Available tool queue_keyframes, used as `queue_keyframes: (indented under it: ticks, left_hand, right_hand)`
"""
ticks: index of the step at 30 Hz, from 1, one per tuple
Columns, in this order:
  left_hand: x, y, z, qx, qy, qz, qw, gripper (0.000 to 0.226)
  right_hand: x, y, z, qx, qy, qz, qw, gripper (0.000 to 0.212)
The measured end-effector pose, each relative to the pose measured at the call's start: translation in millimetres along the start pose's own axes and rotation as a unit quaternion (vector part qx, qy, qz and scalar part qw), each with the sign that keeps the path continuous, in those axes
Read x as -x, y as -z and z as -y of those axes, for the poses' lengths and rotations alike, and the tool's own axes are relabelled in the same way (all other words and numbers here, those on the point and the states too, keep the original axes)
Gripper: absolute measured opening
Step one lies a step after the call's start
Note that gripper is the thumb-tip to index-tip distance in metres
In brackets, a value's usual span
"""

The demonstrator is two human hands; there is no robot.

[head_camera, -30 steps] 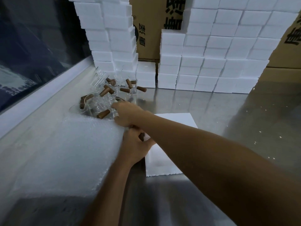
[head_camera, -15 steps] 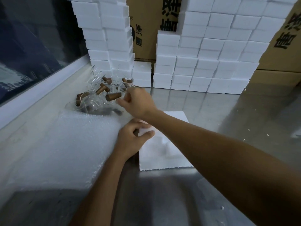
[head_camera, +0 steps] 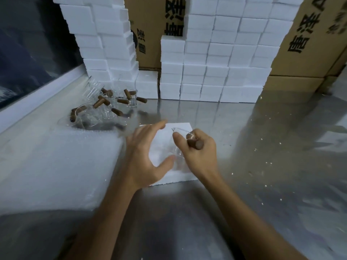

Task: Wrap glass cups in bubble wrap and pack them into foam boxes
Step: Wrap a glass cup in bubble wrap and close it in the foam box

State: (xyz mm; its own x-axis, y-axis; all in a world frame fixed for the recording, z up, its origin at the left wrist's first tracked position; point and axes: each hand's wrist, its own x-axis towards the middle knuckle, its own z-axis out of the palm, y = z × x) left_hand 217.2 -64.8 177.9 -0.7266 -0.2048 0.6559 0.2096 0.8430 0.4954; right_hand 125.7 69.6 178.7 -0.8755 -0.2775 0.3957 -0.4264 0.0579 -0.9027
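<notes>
Head: glass cup (head_camera: 178, 145) (outline faint)

Steel table (head_camera: 216, 212) carries bubble wrap (head_camera: 56, 166), foam boxes (head_camera: 216, 62).

You are looking at two hands, the left hand (head_camera: 144, 154) and the right hand (head_camera: 197, 154). One glass cup (head_camera: 180, 139) is sitting in the right. The clustered cups (head_camera: 105, 107) are overlapping too much to count, as are the stacked foam boxes (head_camera: 216, 59).
</notes>
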Motion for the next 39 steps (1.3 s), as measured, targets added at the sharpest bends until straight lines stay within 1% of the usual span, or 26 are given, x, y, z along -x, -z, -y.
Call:
queue_keyframes:
  ticks: [2, 5, 7, 10, 13, 17, 19, 23, 25, 26, 27, 29, 30, 31, 32, 34, 37, 39]
  left_hand:
    - [2.9, -4.4, -11.4, -0.020, -0.020, 0.017, 0.999, 0.076]
    - [3.5, -5.7, -18.0, 0.012, -0.002, 0.003, 1.000, 0.080]
    - [2.6, -3.7, -16.3, 0.029, 0.014, -0.011, 0.999, 0.082]
    - [1.6, -2.5, -12.5, 0.053, 0.045, -0.028, 0.997, 0.089]
    - [1.3, -1.0, -6.9, 0.080, 0.061, -0.049, 0.994, 0.087]
    - [0.8, -0.1, -1.5, 0.039, 0.061, -0.070, 0.995, 0.073]
    - [1.2, -1.0, -1.0, 0.022, 0.064, -0.075, 0.995, 0.071]
    - [1.4, 0.6, 1.2, -0.012, 0.062, -0.074, 0.995, 0.073]
    - [1.8, 1.6, 1.2, -0.027, 0.068, -0.069, 0.995, 0.076]
    - [2.1, 1.9, 1.0, -0.034, 0.070, -0.068, 0.995, 0.076]
    - [2.5, 2.1, 1.1, -0.039, 0.071, -0.069, 0.994, 0.076]
    - [2.5, 3.2, 1.1, -0.043, 0.077, -0.076, 0.993, 0.077]
    - [1.9, 4.0, 0.9, -0.045, 0.080, -0.079, 0.993, 0.077]
    - [1.4, 4.3, 0.2, -0.049, 0.077, -0.080, 0.993, 0.078]
    - [1.3, 4.4, -0.7, -0.053, 0.071, -0.080, 0.993, 0.077]
    - [0.9, 4.2, -2.5, -0.053, 0.058, -0.076, 0.994, 0.077]
    - [0.0, 6.0, -1.5, -0.060, 0.063, -0.057, 0.995, 0.072]
    - [-0.6, 11.5, 3.1, -0.084, 0.055, -0.059, 0.993, 0.064]
  right_hand:
    - [7.3, 2.2, 4.2, -0.056, 0.042, 0.004, 0.998, 0.046]
    - [8.3, 4.9, 10.2, -0.110, 0.097, 0.054, 0.988, 0.033]
    - [6.2, 7.8, 13.8, -0.147, 0.083, 0.089, 0.982, 0.025]
    - [3.0, 9.8, 16.9, -0.179, 0.048, 0.123, 0.975, 0.030]
    - [-2.5, 10.7, 15.2, -0.207, 0.014, 0.115, 0.972, 0.029]
    - [-7.6, 11.0, 12.5, -0.211, -0.020, 0.101, 0.972, 0.026]
    - [-9.7, 10.5, 11.7, -0.190, 0.000, 0.111, 0.975, 0.027]
    - [-10.9, 9.6, 8.7, -0.108, 0.056, 0.128, 0.984, 0.029]
    - [-10.0, 9.7, 7.9, -0.034, 0.102, 0.131, 0.985, 0.029]
    - [-9.5, 10.7, 7.5, 0.009, 0.127, 0.138, 0.982, 0.033]
    - [-9.0, 12.3, 7.1, 0.049, 0.149, 0.151, 0.976, 0.040]
    - [-9.2, 16.6, 5.6, 0.134, 0.184, 0.181, 0.957, 0.065]
    - [-9.5, 18.2, 5.0, 0.177, 0.199, 0.182, 0.946, 0.076]
    - [-9.6, 18.9, 4.6, 0.214, 0.215, 0.170, 0.938, 0.081]
    - [-9.2, 18.3, 4.1, 0.238, 0.231, 0.150, 0.931, 0.081]
    - [-8.6, 15.8, 2.3, 0.250, 0.248, 0.123, 0.928, 0.075]
    - [-8.8, 15.4, -3.0, 0.239, 0.237, 0.115, 0.935, 0.069]
    - [-9.5, 18.4, -7.6, 0.226, 0.236, 0.097, 0.940, 0.067]
